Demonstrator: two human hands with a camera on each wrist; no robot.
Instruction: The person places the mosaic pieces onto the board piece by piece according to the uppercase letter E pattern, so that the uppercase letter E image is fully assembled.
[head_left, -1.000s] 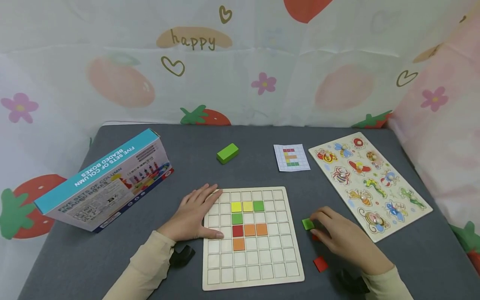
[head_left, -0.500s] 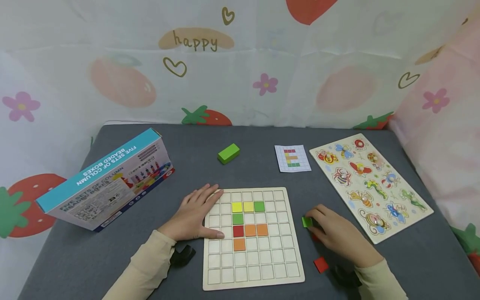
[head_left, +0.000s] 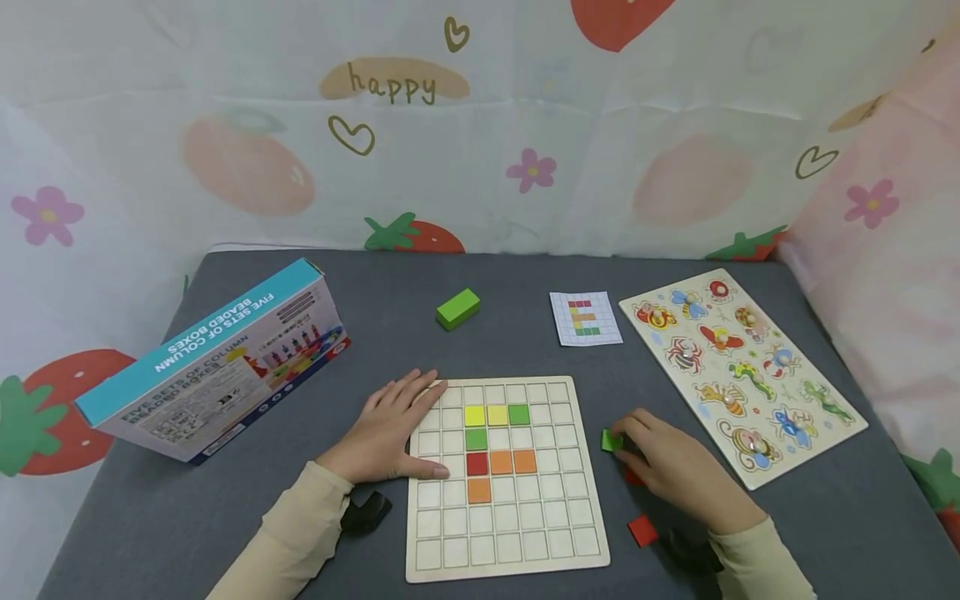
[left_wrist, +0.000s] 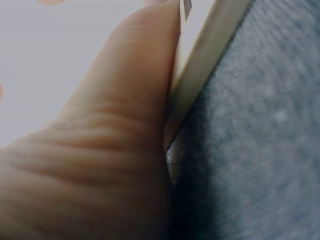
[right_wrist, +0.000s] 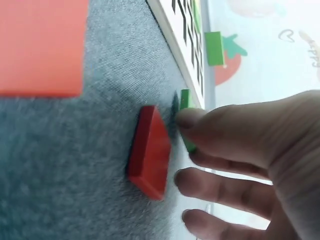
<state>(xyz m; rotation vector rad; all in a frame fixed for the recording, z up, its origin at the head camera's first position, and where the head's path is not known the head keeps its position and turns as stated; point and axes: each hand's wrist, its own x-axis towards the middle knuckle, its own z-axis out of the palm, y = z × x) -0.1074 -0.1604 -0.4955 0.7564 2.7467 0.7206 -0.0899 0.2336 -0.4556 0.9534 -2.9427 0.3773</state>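
In the head view, my left hand (head_left: 386, 433) rests on the left edge of a pale gridded board (head_left: 525, 547), its fingers straight and the thumb lying over the near squares. Yellow, green, red and orange square tiles sit in some of the board's cells. Right of the board, my right hand (head_left: 671, 467) pinches a green square tile (head_left: 608, 442) between thumb and forefinger. The right wrist view shows this green tile (right_wrist: 185, 100) partly covered by the thumb. Just under that hand lies a red tile (right_wrist: 152, 155), mostly hidden from the head view. Nearer me is another red tile (head_left: 642, 531).
Two green blocks lie side by side as one piece (head_left: 457, 309) behind the board. A small pattern card (head_left: 586, 319) lies right of them. An insect-picture board (head_left: 742, 379) occupies the right side. At the left stands a blue-topped box (head_left: 225, 367).
My right hand has shifted slightly, still pinching the green tile, which now tilts a little more. My left hand has stayed on the board. The head view has moved slightly.
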